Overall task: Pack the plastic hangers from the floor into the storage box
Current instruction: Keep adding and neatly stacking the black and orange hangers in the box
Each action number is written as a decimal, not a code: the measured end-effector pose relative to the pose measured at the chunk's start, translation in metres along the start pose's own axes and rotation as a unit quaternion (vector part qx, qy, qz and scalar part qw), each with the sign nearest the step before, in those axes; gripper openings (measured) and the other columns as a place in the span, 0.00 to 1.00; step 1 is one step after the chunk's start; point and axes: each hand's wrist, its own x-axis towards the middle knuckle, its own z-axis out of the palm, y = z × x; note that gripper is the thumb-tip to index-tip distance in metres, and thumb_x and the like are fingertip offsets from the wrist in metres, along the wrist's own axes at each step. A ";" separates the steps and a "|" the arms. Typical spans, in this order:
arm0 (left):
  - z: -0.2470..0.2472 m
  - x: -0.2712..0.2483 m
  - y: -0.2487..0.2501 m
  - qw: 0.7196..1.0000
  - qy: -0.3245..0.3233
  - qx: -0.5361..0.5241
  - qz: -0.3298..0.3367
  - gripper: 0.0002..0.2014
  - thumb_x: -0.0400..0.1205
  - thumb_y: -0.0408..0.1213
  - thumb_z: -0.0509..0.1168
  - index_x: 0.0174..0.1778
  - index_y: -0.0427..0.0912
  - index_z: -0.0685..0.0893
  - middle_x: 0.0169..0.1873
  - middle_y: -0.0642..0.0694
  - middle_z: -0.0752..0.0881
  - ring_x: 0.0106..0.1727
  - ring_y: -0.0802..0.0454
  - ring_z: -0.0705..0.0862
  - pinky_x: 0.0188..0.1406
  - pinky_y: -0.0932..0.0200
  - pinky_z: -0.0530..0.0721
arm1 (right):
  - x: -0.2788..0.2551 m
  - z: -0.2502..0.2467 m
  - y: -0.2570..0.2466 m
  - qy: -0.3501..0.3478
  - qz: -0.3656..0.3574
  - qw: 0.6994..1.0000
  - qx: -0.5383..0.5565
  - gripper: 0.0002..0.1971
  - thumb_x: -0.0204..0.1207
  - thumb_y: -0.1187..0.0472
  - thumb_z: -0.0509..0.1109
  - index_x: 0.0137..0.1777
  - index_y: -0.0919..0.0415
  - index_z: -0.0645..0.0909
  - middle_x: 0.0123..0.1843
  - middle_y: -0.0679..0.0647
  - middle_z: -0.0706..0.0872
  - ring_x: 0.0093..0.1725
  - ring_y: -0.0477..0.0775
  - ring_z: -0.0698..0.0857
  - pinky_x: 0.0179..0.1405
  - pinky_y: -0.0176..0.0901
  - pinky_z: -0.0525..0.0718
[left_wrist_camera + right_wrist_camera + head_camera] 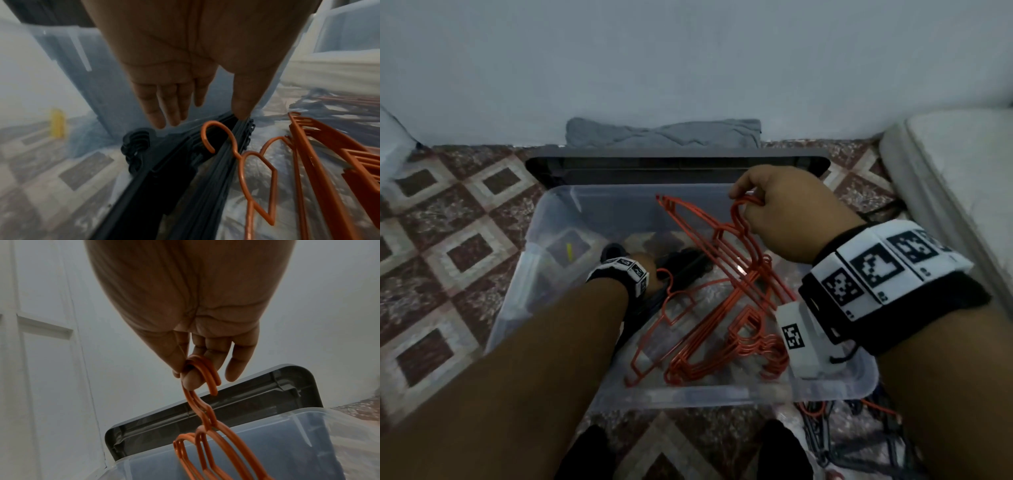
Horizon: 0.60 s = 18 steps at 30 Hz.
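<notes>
**Two hands at the storage box, one bunch of orange hangers gripped by the hooks**

Several orange hangers (726, 246) hang as one bunch from the right hand (784, 212), whose thumb and forefinger pinch their hooks together while the other fingers (236, 365) stay loosely extended. The bunch slopes down from the hand, near the far right corner of the storage box (571, 205), toward the box's near edge, its lower ends inside the clear walls.

The left hand (185, 73) is down inside the box with its fingers straight and apart, holding nothing; its thumb tip touches the top of a stack of black hangers (164, 178) lying on the box floor toward the left side. A single orange hanger (252, 170) lies just beside that stack, its hook resting over the black bars. More orange hangers (722, 356) lie piled along the near edge of the box.

The box's grey lid (674, 164) stands propped behind the far edge, with a folded grey cloth (664, 133) behind it against the wall. A few dark and orange hangers (859, 431) remain on the patterned floor (448, 240) outside the near right corner.
</notes>
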 end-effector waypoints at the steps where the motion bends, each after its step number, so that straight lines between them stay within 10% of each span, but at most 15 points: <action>1: 0.006 0.005 0.001 1.000 -0.006 -0.021 0.000 0.26 0.78 0.48 0.66 0.72 0.44 0.75 0.61 0.39 0.86 0.55 0.39 0.87 0.57 0.44 0.86 | 0.001 -0.001 0.002 0.006 0.005 1.000 -0.001 0.09 0.82 0.60 0.65 0.57 0.48 0.82 0.58 0.51 0.86 0.55 0.54 0.84 0.55 0.43 0.81; 9: -0.010 -0.024 0.030 0.987 0.091 -0.119 0.060 0.12 0.82 0.46 0.60 0.52 0.47 0.87 0.51 0.42 0.89 0.48 0.42 0.86 0.44 0.58 0.80 | 0.005 -0.007 0.016 0.055 0.041 0.997 -0.023 0.09 0.82 0.59 0.66 0.59 0.49 0.83 0.61 0.51 0.86 0.50 0.50 0.80 0.49 0.37 0.73; 18: -0.125 -0.129 0.051 0.946 0.272 -0.119 0.131 0.14 0.80 0.41 0.59 0.57 0.46 0.86 0.52 0.42 0.90 0.55 0.40 0.86 0.54 0.55 0.81 | 0.000 -0.021 0.013 0.054 0.061 0.990 0.115 0.11 0.77 0.66 0.64 0.52 0.52 0.85 0.47 0.53 0.90 0.44 0.53 0.89 0.46 0.46 0.87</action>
